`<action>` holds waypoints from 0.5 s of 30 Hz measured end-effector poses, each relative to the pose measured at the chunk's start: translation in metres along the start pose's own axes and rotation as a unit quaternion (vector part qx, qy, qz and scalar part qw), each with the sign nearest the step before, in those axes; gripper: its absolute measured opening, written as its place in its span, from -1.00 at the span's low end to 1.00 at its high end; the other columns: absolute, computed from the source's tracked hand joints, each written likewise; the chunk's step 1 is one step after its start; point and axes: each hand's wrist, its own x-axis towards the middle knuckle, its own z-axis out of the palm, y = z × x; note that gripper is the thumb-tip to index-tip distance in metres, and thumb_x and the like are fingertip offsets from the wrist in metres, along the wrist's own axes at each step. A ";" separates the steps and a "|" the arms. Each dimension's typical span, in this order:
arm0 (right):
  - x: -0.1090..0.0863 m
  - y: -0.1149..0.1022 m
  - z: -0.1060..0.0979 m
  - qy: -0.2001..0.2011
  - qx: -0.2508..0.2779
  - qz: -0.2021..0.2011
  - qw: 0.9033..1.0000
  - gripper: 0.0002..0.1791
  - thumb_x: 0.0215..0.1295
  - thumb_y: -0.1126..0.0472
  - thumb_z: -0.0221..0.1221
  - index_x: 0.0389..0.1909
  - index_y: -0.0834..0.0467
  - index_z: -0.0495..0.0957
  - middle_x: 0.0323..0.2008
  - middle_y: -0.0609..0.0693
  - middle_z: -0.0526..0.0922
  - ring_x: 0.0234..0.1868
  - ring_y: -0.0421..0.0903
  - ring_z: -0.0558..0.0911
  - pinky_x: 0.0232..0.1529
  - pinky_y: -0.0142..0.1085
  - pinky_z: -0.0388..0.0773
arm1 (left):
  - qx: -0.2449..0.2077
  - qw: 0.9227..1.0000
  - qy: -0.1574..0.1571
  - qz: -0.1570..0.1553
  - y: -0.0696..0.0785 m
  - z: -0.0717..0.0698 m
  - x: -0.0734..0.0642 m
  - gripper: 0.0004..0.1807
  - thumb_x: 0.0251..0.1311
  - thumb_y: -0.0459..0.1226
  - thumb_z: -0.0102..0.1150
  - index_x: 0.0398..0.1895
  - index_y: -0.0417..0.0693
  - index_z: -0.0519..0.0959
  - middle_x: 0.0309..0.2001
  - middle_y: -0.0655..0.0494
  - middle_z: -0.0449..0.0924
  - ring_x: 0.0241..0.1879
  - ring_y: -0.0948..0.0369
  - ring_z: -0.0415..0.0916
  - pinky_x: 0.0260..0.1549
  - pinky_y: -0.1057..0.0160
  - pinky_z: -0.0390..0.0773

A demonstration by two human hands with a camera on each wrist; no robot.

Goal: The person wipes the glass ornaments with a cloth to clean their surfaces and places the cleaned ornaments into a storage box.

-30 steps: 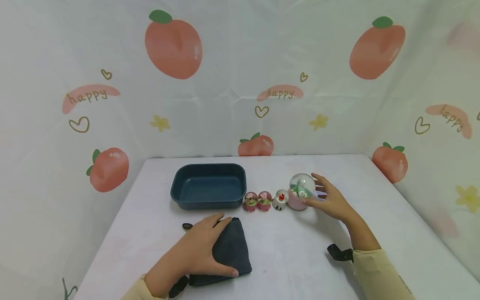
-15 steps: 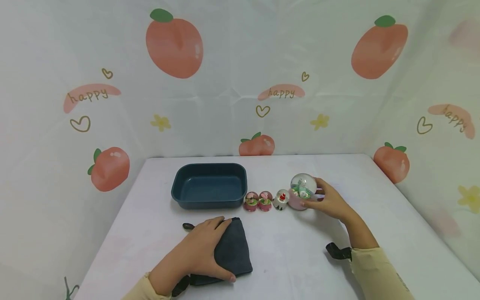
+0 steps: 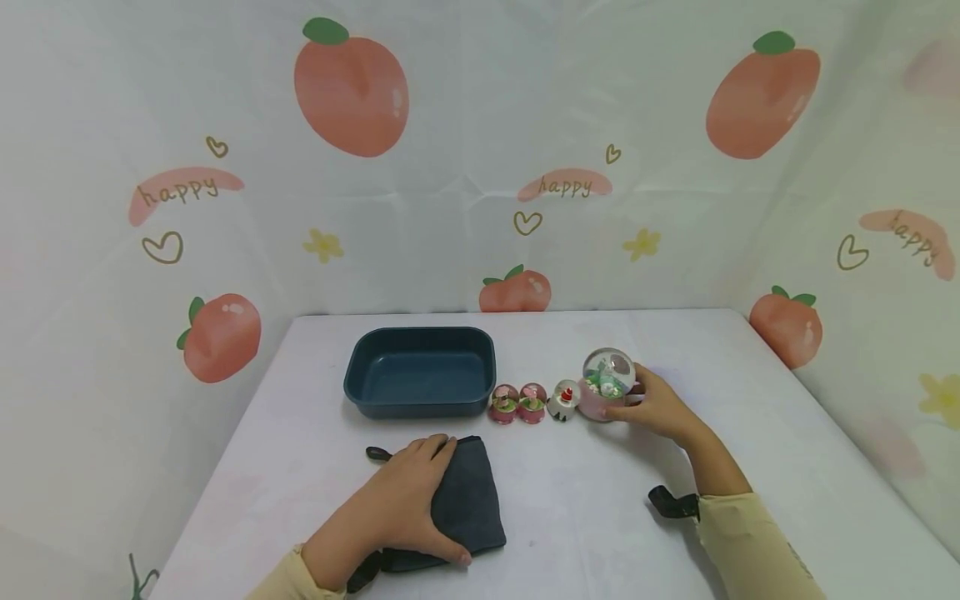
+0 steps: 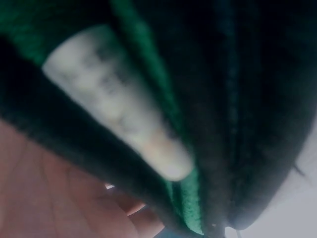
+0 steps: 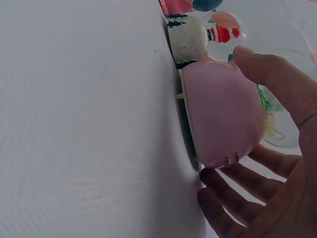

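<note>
My right hand (image 3: 657, 406) is curled round a large snow globe (image 3: 609, 377) with a pink base. In the right wrist view the thumb lies across the top of that base (image 5: 223, 109), the fingers behind it. Beside it stands a small snow globe (image 3: 564, 398) with a red figure and white base. My left hand (image 3: 405, 500) lies spread on a folded dark cloth item (image 3: 468, 500), thumb stretched along its near side. Close up in the left wrist view, the cloth (image 4: 272, 74) shows green inner layers and a white label (image 4: 114, 99).
Two small pink globes (image 3: 504, 403) continue the row to the left. Behind the cloth sits a dark blue rectangular dish (image 3: 420, 412). All stand on a white-covered table (image 3: 577, 517), backed by a peach-print curtain (image 3: 450, 100).
My right hand has come in from beside the large globe and its fingers have drawn round it. The globe stays in the row. My left hand has stayed on the cloth.
</note>
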 end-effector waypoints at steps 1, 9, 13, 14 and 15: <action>0.000 0.001 0.000 -0.001 -0.002 0.001 1.000 -0.02 0.11 0.14 0.59 0.48 0.37 0.32 0.22 0.29 0.63 0.17 0.18 0.66 0.05 -0.18 0.61 | 0.001 1.000 -0.001 -0.001 0.000 0.000 0.000 0.60 -0.41 0.67 0.41 0.64 -0.17 0.24 0.58 -0.15 0.29 0.54 -0.13 0.29 0.47 -0.26 0.38; 0.003 0.000 0.001 -0.002 0.000 0.007 1.000 -0.03 0.07 0.10 0.61 0.45 0.35 0.38 0.16 0.24 0.67 0.13 0.10 0.66 0.04 -0.22 0.57 | 0.005 1.000 -0.004 0.000 0.003 -0.003 0.002 0.57 -0.41 0.62 0.47 0.60 -0.23 0.28 0.52 -0.17 0.35 0.47 -0.14 0.34 0.42 -0.26 0.43; 0.004 0.001 0.002 -0.002 -0.004 0.004 1.000 -0.05 0.05 0.09 0.62 0.42 0.33 0.41 0.15 0.22 0.69 0.09 0.03 0.65 0.03 -0.22 0.57 | 0.010 1.000 -0.010 -0.003 0.004 -0.003 0.003 0.56 -0.40 0.61 0.47 0.60 -0.23 0.28 0.51 -0.17 0.36 0.46 -0.14 0.36 0.41 -0.25 0.45; 0.004 0.001 0.002 -0.001 -0.002 0.005 1.000 -0.05 0.05 0.09 0.62 0.41 0.33 0.42 0.15 0.22 0.69 0.09 0.02 0.64 0.04 -0.22 0.57 | 0.010 1.000 -0.011 -0.005 0.004 -0.003 0.003 0.56 -0.40 0.61 0.47 0.60 -0.22 0.28 0.51 -0.18 0.36 0.46 -0.14 0.36 0.41 -0.25 0.44; 0.004 0.001 0.002 -0.002 -0.001 0.005 1.000 -0.06 0.05 0.09 0.62 0.41 0.33 0.43 0.15 0.21 0.69 0.09 0.01 0.64 0.05 -0.21 0.57 | 0.010 1.000 -0.012 -0.007 0.004 -0.003 0.004 0.56 -0.40 0.61 0.47 0.60 -0.22 0.28 0.51 -0.18 0.36 0.47 -0.15 0.35 0.42 -0.26 0.44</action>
